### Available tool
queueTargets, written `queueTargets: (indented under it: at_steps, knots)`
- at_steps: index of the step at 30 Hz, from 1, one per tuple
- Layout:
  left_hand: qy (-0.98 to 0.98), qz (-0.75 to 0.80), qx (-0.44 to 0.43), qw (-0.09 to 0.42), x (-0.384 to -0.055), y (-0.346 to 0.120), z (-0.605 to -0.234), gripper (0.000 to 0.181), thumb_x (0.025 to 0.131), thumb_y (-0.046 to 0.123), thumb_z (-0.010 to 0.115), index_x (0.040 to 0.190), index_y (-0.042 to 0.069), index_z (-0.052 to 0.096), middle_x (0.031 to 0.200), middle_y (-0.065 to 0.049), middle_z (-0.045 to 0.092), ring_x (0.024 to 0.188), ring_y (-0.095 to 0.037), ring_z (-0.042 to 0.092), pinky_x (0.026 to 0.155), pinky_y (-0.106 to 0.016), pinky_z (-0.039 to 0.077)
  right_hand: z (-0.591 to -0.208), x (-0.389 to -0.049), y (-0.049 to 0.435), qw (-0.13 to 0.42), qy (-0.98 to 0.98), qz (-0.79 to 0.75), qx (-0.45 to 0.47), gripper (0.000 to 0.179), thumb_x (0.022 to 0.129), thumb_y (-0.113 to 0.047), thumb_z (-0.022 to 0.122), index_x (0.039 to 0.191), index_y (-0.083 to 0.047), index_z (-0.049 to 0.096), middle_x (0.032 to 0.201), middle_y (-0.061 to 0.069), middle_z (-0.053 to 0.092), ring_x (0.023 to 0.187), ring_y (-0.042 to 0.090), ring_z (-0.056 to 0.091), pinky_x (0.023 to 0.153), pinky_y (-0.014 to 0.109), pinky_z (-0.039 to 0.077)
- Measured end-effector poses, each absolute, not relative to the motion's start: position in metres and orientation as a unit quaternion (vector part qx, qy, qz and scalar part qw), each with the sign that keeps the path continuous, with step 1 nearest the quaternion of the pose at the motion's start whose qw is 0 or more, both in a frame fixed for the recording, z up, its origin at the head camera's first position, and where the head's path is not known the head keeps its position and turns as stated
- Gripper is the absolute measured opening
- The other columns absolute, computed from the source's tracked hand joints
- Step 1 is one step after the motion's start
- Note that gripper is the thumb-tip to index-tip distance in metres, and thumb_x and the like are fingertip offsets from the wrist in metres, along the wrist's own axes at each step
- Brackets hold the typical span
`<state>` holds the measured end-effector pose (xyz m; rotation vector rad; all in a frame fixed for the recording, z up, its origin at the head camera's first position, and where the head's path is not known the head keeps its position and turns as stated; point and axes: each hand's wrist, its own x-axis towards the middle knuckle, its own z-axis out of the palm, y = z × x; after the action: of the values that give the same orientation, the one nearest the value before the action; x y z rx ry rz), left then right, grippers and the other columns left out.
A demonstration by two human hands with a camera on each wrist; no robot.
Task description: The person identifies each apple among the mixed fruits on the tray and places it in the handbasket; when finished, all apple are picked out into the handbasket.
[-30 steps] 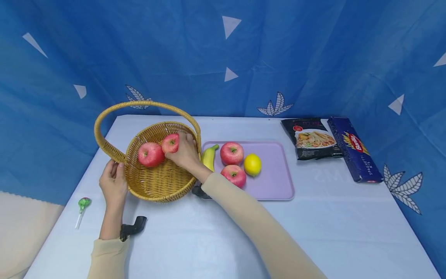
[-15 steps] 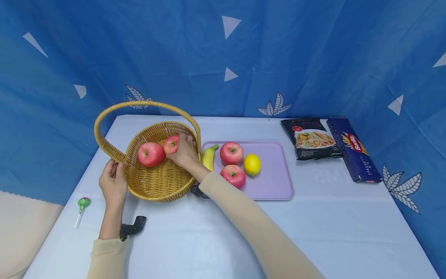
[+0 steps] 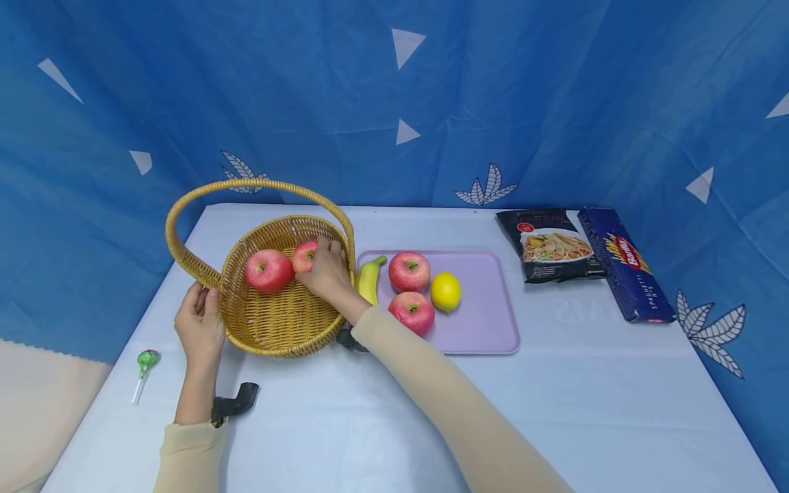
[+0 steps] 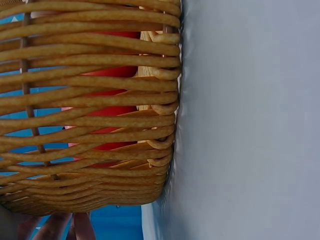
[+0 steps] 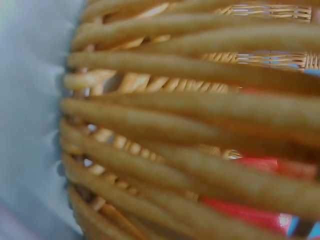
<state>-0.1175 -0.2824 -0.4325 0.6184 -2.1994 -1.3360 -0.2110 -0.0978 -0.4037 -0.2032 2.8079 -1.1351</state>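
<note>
In the head view a woven wicker basket (image 3: 280, 325) with a tall arched handle stands at the left. My left hand (image 3: 201, 329) grips its left side, where the handle meets the rim. Reaching over the right rim, my right hand (image 3: 328, 272) holds a red apple (image 3: 304, 257) inside the basket; the fingers cover its right part. Another red apple (image 3: 269, 270) lies just left of it. Red shows through the weave of the basket wall (image 4: 90, 122) in the left wrist view, and red apple skin (image 5: 245, 212) shows through the slats in the right wrist view.
Right of the basket, a lilac tray (image 3: 483, 329) bears a banana (image 3: 368, 279), two apples (image 3: 409, 272) and a lemon (image 3: 446, 291). A black noodle packet (image 3: 551, 246) and a blue spaghetti box (image 3: 629, 267) lie at the back right. A green lollipop (image 3: 146, 359) lies at the left.
The right hand and its apple have shifted slightly right and down within the basket. The other apple has moved a little. The left hand stays at the basket's side.
</note>
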Motion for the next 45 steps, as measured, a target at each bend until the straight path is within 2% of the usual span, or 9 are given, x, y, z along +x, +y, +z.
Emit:
queueTargets:
  at_steps: [10,17,21,24,28,31,36,45]
  knots:
    - [-0.808,-0.488,0.222,0.246,-0.118,-0.281,-0.432,0.041,0.105,0.029,0.044,0.143,0.015,0.051,0.139,-0.014,0.057,0.125,-0.032,0.058,0.099,-0.031,0.055,-0.404,-0.210,-0.095,0.033,0.921,-0.380,-0.081,0.076,0.088,-0.031,0.071,0.151,-0.011,0.033,0.145,0.011,0.039,0.129,0.024,0.041,0.098,0.029,0.051]
    - [-0.807,-0.489,0.222,0.246,-0.119,-0.281,-0.433,0.041,0.105,0.029,0.044,0.143,0.015,0.051,0.139,-0.013,0.058,0.125,-0.031,0.058,0.099,-0.030,0.055,-0.401,-0.205,-0.090,-0.011,0.908,-0.398,-0.129,0.074,0.088,-0.027,0.072,0.150,-0.010,0.035,0.149,0.010,0.037,0.137,0.025,0.037,0.107,0.030,0.048]
    - [-0.806,-0.490,0.225,0.245,-0.119,-0.281,-0.432,0.040,0.105,0.029,0.044,0.142,0.016,0.051,0.139,-0.014,0.057,0.125,-0.031,0.058,0.099,-0.030,0.055,-0.396,-0.194,-0.084,-0.040,0.894,-0.409,-0.176,0.077,0.086,-0.026,0.076,0.148,-0.007,0.037,0.149,0.012,0.039,0.138,0.026,0.039,0.110,0.032,0.047]
    - [-0.807,-0.488,0.227,0.245,-0.119,-0.281,-0.432,0.040,0.105,0.029,0.044,0.142,0.017,0.052,0.140,-0.014,0.057,0.126,-0.030,0.058,0.099,-0.030,0.055,-0.388,-0.177,-0.076,-0.034,0.881,-0.423,-0.210,0.079,0.084,-0.028,0.077,0.149,-0.007,0.036,0.150,0.012,0.038,0.139,0.025,0.039,0.114,0.035,0.043]
    - [-0.805,-0.490,0.226,0.245,-0.118,-0.281,-0.432,0.040,0.104,0.029,0.045,0.142,0.017,0.052,0.139,-0.013,0.058,0.125,-0.029,0.058,0.099,-0.029,0.055,-0.375,-0.149,-0.058,-0.002,0.857,-0.450,-0.252,0.083,0.082,-0.033,0.079,0.150,-0.012,0.035,0.152,0.005,0.037,0.141,0.020,0.035,0.118,0.036,0.038]
    - [-0.805,-0.490,0.227,0.246,-0.118,-0.282,-0.432,0.040,0.104,0.029,0.045,0.142,0.017,0.053,0.138,-0.013,0.058,0.124,-0.027,0.059,0.098,-0.028,0.055,-0.365,-0.131,-0.040,0.006,0.840,-0.459,-0.288,0.088,0.080,-0.035,0.081,0.151,-0.016,0.034,0.153,0.000,0.036,0.141,0.016,0.034,0.117,0.037,0.039]
    - [-0.805,-0.489,0.229,0.246,-0.118,-0.282,-0.432,0.040,0.105,0.029,0.044,0.142,0.019,0.052,0.139,-0.014,0.057,0.124,-0.026,0.059,0.098,-0.027,0.055,-0.353,-0.109,-0.006,-0.008,0.823,-0.472,-0.317,0.088,0.076,-0.032,0.085,0.149,-0.018,0.038,0.151,-0.001,0.039,0.138,0.014,0.036,0.114,0.041,0.043]
    - [-0.805,-0.488,0.236,0.241,-0.118,-0.283,-0.433,0.039,0.105,0.029,0.044,0.142,0.019,0.053,0.139,-0.014,0.058,0.121,-0.021,0.061,0.098,-0.026,0.056,-0.351,-0.092,0.052,-0.040,0.796,-0.521,-0.306,0.086,0.071,-0.022,0.089,0.145,-0.019,0.045,0.147,-0.003,0.045,0.137,0.014,0.040,0.117,0.048,0.039]
